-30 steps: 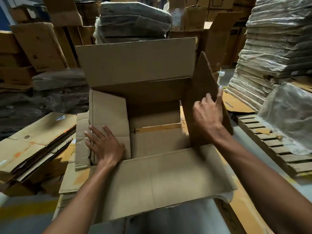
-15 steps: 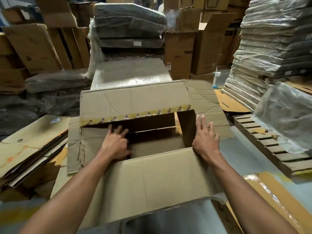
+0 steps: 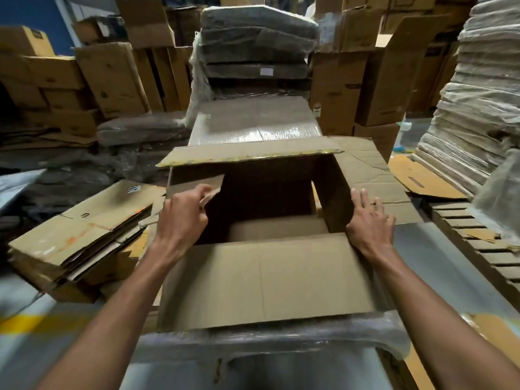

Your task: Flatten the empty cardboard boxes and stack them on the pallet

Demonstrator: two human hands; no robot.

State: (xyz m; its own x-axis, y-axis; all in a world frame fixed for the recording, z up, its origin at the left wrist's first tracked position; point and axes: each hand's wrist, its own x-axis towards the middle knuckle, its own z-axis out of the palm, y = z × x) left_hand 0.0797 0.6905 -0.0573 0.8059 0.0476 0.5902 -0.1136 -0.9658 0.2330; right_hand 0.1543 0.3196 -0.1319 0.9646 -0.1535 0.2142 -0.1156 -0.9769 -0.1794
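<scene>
An open brown cardboard box (image 3: 267, 280) stands in front of me, its flaps spread outward and its inside dark. My left hand (image 3: 183, 218) grips the left flap (image 3: 194, 187) at the box's left rim, fingers curled over its edge. My right hand (image 3: 368, 220) lies flat with fingers spread on the right flap (image 3: 374, 175), at the box's right rim. A stack of flattened boxes (image 3: 81, 232) lies on the floor to the left. A wooden pallet (image 3: 478, 243) sits low at the right.
Plastic-wrapped bundles (image 3: 256, 40) rise behind the box, and a tall wrapped stack (image 3: 475, 108) fills the right side. Upright cardboard boxes (image 3: 374, 74) crowd the back. A wrapped bundle edge (image 3: 267, 342) lies just below the box. A yellow floor line (image 3: 33, 322) runs at lower left.
The box's flaps went from raised to folded outward. My left hand moved from lying inside the box to gripping the left flap. My right hand went from the raised right flap to pressing it flat.
</scene>
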